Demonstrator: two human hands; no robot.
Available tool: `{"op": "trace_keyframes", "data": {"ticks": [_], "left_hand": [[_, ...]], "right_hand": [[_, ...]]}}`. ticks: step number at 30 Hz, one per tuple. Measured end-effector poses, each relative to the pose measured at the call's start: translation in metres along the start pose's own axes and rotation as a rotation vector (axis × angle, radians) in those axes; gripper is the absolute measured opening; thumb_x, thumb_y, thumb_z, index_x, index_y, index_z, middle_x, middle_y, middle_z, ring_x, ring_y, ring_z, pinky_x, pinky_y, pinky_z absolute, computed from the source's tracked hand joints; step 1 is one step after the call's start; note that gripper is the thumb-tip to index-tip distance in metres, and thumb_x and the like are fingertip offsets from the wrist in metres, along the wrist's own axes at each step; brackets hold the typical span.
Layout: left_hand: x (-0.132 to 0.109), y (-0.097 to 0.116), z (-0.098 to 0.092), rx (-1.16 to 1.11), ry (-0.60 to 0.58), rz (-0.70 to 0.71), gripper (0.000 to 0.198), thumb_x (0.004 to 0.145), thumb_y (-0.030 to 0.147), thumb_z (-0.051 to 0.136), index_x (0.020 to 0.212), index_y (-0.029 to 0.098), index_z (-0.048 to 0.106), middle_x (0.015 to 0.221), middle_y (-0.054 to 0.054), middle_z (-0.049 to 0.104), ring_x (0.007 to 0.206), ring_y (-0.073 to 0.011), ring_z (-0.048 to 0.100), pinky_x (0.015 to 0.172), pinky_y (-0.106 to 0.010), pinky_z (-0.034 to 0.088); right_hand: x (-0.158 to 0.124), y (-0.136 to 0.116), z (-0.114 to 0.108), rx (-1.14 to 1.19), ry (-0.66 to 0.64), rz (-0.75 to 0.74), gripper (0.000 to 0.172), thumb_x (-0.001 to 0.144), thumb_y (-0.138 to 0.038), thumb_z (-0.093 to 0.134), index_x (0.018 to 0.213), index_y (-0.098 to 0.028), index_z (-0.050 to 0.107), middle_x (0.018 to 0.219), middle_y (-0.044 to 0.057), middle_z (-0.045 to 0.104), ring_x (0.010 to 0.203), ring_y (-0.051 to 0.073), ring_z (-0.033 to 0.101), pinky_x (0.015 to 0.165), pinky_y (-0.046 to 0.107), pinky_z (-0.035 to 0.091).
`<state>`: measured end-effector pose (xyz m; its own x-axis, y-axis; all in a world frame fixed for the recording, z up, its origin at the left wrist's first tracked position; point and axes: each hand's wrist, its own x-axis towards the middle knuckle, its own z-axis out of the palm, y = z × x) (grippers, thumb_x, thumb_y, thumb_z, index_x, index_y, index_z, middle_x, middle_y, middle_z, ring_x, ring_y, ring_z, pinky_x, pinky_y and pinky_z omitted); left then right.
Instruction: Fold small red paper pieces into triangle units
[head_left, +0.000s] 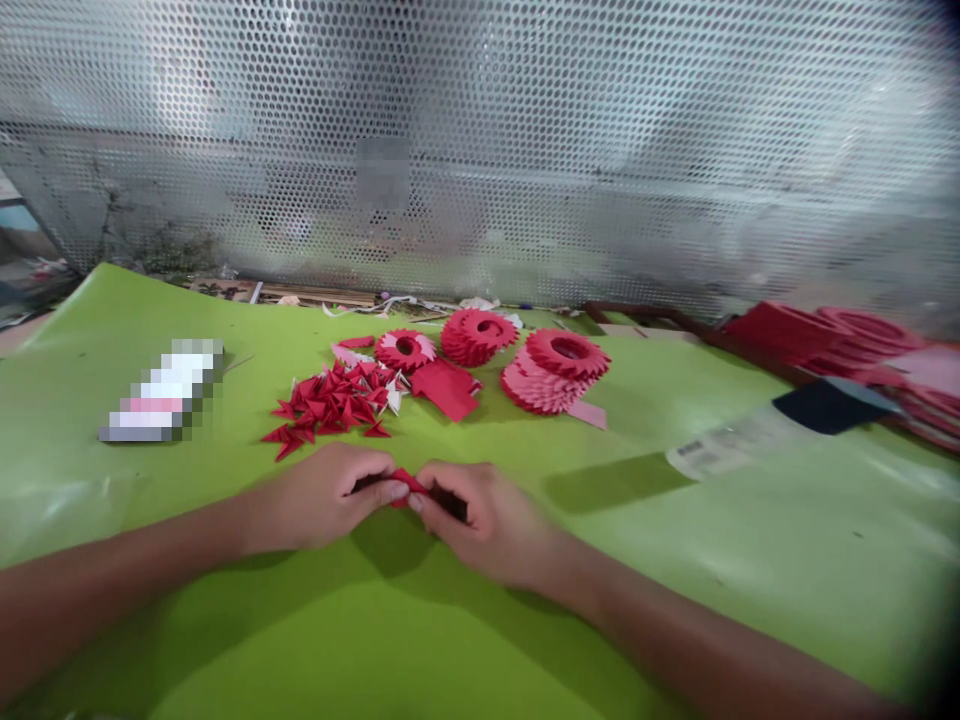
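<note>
My left hand (330, 495) and my right hand (480, 515) meet over the green table cover (225, 620), both pinched on one small red folded paper piece (405, 485) held between their fingertips. Just beyond my left hand lies a heap of red folded paper triangles (334, 400). Behind it sit three red ring-shaped paper assemblies (405, 350) (478, 335) (559, 370), the right one stacked on a pink ring. A flat red paper sheet (448, 388) lies between them.
A perforated metal screen (480, 150) stands along the table's far edge. A blurred-out packet (165, 392) lies at the left. At the right are a white label strip (720, 445), a dark flat object (829, 405) and stacks of red paper (840, 340).
</note>
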<state>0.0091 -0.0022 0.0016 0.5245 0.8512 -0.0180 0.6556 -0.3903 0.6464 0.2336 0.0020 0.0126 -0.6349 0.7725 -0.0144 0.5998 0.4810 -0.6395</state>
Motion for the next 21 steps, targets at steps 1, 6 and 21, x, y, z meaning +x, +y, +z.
{"op": "trace_keyframes", "data": {"ticks": [1, 6, 21], "left_hand": [[0.0003, -0.0002, 0.0000, -0.004, -0.001, 0.003, 0.041, 0.104, 0.047, 0.045, 0.075, 0.019, 0.054, 0.069, 0.000, 0.056, 0.065, -0.0167, 0.050, 0.057, -0.028, 0.028], [0.0005, -0.0014, -0.0005, -0.009, -0.031, 0.030, 0.041, 0.104, 0.050, 0.045, 0.079, 0.019, 0.056, 0.071, 0.000, 0.056, 0.066, -0.0166, 0.050, 0.057, -0.027, 0.029], [-0.0035, 0.0033, 0.0029, 0.122, -0.094, 0.131, 0.033, 0.103, 0.041, 0.048, 0.079, 0.019, 0.055, 0.076, -0.002, 0.060, 0.069, -0.0180, 0.052, 0.060, -0.028, 0.029]], "right_hand": [[0.0001, -0.0003, -0.0006, 0.004, -0.002, 0.001, 0.022, 0.098, -0.028, 0.054, 0.079, -0.018, 0.062, 0.065, -0.002, 0.061, 0.055, 0.011, 0.048, 0.052, 0.024, 0.027], [0.0012, 0.0004, -0.0020, 0.017, -0.007, 0.009, 0.025, 0.099, -0.029, 0.051, 0.079, -0.018, 0.061, 0.066, -0.001, 0.061, 0.056, 0.011, 0.048, 0.051, 0.024, 0.027], [0.0024, 0.0051, -0.0009, 0.069, -0.050, -0.025, 0.031, 0.102, -0.039, 0.053, 0.082, -0.019, 0.065, 0.067, -0.002, 0.060, 0.059, 0.011, 0.049, 0.053, 0.023, 0.030]]}}
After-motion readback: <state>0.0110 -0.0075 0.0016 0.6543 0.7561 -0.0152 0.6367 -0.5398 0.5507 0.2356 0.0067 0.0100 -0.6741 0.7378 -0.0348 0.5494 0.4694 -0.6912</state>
